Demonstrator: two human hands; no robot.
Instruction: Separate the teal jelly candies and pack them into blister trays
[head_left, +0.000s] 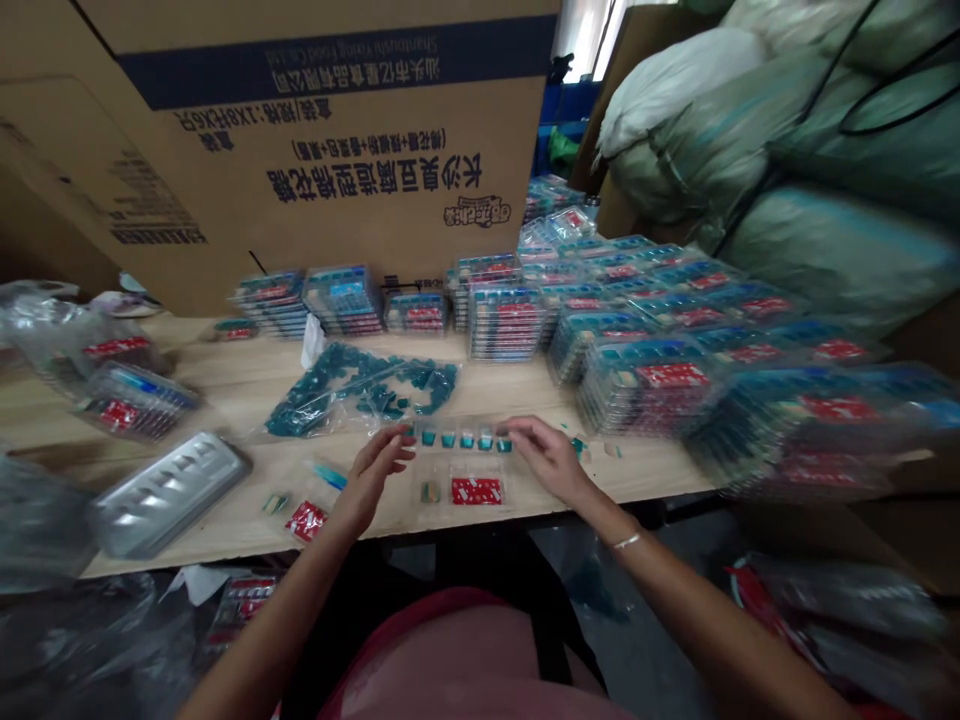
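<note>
Between my hands lies a clear plastic tray (463, 465) near the table's front edge. Its back row holds several teal pieces (466, 440), and its front part holds a red patterned packet (476, 491) and a small beige-green block (430, 492). My left hand (377, 470) has its bent fingers at the tray's back left corner. At the back right corner, by the last teal piece, are the fingers of my right hand (550, 458). Both hands seem closed on the tray's ends, though blur softens the fingertips. Behind it, an opened clear bag (360, 390) contains many teal pieces.
Stacks of filled clear trays (645, 385) crowd the right and back. Empty silver-looking trays (169, 495) lie left, near a loose red packet (306, 521) and a blue strip (330, 476). A large carton (337, 220) stands behind; stuffed sacks (847, 250) rise at right.
</note>
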